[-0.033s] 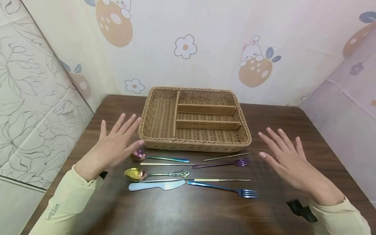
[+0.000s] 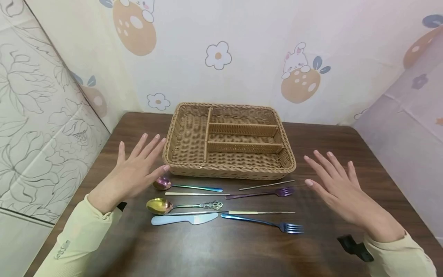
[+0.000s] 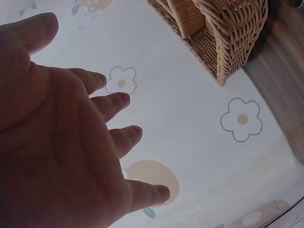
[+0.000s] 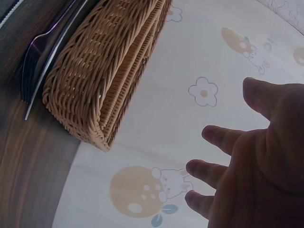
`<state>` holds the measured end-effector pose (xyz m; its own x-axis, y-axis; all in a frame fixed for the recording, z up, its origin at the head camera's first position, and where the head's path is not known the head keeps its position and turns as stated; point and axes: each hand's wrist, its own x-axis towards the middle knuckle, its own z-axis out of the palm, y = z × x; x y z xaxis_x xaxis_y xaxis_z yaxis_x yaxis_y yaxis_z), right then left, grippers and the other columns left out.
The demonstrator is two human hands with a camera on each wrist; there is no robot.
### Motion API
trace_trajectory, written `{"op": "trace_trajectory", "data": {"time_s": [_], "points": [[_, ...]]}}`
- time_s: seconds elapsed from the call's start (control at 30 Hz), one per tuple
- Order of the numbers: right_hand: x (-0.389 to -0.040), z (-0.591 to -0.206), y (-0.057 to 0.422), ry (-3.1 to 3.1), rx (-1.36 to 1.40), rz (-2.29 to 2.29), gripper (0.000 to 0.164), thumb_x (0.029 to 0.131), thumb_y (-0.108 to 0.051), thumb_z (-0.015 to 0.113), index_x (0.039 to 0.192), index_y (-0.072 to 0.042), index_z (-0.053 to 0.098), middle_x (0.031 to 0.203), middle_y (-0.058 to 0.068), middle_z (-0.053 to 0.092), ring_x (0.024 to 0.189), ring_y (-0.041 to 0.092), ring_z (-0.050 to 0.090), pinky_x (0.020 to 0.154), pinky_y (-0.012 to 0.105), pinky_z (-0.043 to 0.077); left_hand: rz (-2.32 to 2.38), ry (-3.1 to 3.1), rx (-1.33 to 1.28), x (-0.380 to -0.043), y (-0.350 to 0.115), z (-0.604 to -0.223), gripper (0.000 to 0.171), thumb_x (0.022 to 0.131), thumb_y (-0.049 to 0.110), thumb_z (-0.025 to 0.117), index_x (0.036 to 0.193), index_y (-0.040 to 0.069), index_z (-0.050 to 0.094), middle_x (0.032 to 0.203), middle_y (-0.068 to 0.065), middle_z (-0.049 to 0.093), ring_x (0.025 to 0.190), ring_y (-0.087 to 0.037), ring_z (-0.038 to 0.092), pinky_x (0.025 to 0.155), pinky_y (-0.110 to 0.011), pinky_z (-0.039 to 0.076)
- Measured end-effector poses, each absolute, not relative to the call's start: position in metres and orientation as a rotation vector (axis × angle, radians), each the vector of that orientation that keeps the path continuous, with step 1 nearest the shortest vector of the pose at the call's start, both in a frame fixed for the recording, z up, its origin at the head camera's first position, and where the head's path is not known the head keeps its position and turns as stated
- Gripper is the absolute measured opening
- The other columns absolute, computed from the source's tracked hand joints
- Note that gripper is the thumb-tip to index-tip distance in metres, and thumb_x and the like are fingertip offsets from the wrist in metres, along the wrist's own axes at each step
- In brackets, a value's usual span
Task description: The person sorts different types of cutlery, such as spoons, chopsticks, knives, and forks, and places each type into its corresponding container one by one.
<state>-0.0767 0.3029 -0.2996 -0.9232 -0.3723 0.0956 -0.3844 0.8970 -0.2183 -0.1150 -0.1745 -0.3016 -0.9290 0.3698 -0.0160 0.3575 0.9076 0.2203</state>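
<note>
My left hand [image 2: 131, 173] is held with its fingers spread, to the left of a wicker basket [image 2: 228, 171], and holds nothing. Its thumb tip overlaps the area by the basket's near left corner and the purple spoon [image 2: 162, 183]. On the other side my right hand [image 2: 342, 192], equally spread, holds nothing; the purple fork [image 2: 259, 193] is nearest to it. Between the hands lie a gold-bowled spoon [image 2: 159, 206], a light blue knife [image 2: 185, 219], a blue fork [image 2: 263, 221] and several thin chopsticks, one with a cream part [image 2: 243, 212]. Both wrist views show palms and extended fingers.
Dividers [image 2: 207, 134] split the basket into a long left compartment and three on the right. It stands on a dark wooden table [image 2: 194, 254], near the back edge. A patterned cloth [image 2: 249, 77] hangs behind, and a flowered panel [image 2: 45, 115] is on the left.
</note>
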Motion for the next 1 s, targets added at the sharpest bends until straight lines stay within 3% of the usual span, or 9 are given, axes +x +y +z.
{"op": "trace_trajectory", "data": {"time_s": [0.27,0.37,0.5,0.63,0.8,1.0], "points": [[-0.077,-0.302,0.300,-3.028,0.610,0.380,0.060,0.102,-0.033,0.043,0.154,-0.021,0.016,0.159,0.012,0.007,0.144,0.031,-0.008,0.103,0.062,-0.022,0.383,2.976,0.574,-0.114,-0.174,-0.307,0.073,0.099,0.055,0.032,0.155,0.017,0.005,0.160,-0.009,0.003,0.144,-0.032,-0.008,0.101,-0.067,-0.019],[-0.076,-0.301,0.297,-2.984,0.665,0.385,0.060,0.101,-0.031,0.047,0.153,-0.020,0.021,0.157,0.013,0.014,0.144,0.033,0.000,0.106,0.062,-0.017,0.421,2.958,0.577,-0.119,-0.175,-0.309,0.074,0.099,0.053,0.033,0.155,0.014,0.003,0.159,-0.009,0.001,0.143,-0.032,-0.009,0.104,-0.067,-0.014],[-0.077,-0.301,0.290,-2.836,0.805,0.366,0.059,0.095,-0.030,0.058,0.146,-0.012,0.036,0.148,0.016,0.033,0.137,0.039,0.022,0.111,0.062,0.003,0.489,2.923,0.616,-0.136,-0.177,-0.312,0.076,0.101,0.048,0.035,0.153,0.006,0.002,0.159,-0.013,0.000,0.143,-0.034,-0.007,0.111,-0.061,-0.003],[-0.079,-0.303,0.280,-2.728,0.928,0.325,0.054,0.089,-0.027,0.066,0.136,-0.005,0.048,0.132,0.014,0.049,0.121,0.037,0.040,0.101,0.060,0.025,0.618,2.844,0.673,-0.160,-0.177,-0.318,0.076,0.102,0.039,0.039,0.150,-0.005,-0.002,0.156,-0.024,-0.001,0.141,-0.041,-0.003,0.114,-0.054,0.004],[-0.074,-0.310,0.267,-2.777,0.981,0.285,0.047,0.088,-0.024,0.067,0.130,-0.007,0.054,0.121,0.006,0.055,0.113,0.030,0.047,0.091,0.057,0.034,0.800,2.754,0.702,-0.187,-0.175,-0.332,0.075,0.102,0.023,0.041,0.145,-0.012,-0.009,0.151,-0.034,-0.004,0.140,-0.046,0.001,0.114,-0.054,0.005],[-0.073,-0.327,0.255,-2.810,1.125,0.265,0.032,0.089,-0.023,0.068,0.116,-0.009,0.061,0.107,-0.002,0.060,0.096,0.014,0.058,0.080,0.043,0.050,0.869,2.693,0.635,-0.204,-0.172,-0.346,0.077,0.102,0.019,0.040,0.143,-0.010,-0.018,0.151,-0.031,-0.016,0.141,-0.041,-0.006,0.114,-0.052,0.003]]}}
